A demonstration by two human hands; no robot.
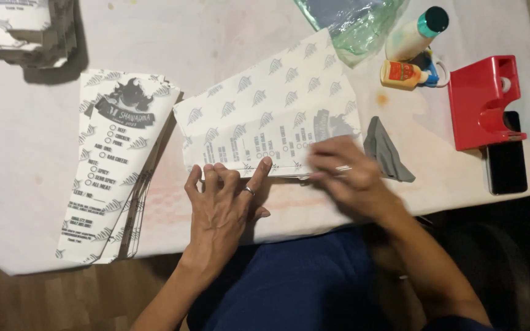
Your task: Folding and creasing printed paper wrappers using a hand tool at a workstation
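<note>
A white printed paper sheet, partly folded, lies slanted on the white table. My left hand rests flat on the table with fingertips spread against the sheet's near folded edge; a ring is on one finger. My right hand is blurred with motion and presses on the near right part of the same sheet, fingers close together. Neither hand is seen gripping anything.
A stack of folded printed paper cones lies to the left, another stack at the far left corner. A grey cloth, glue bottles, a red tape dispenser, a black phone and a plastic bag sit to the right.
</note>
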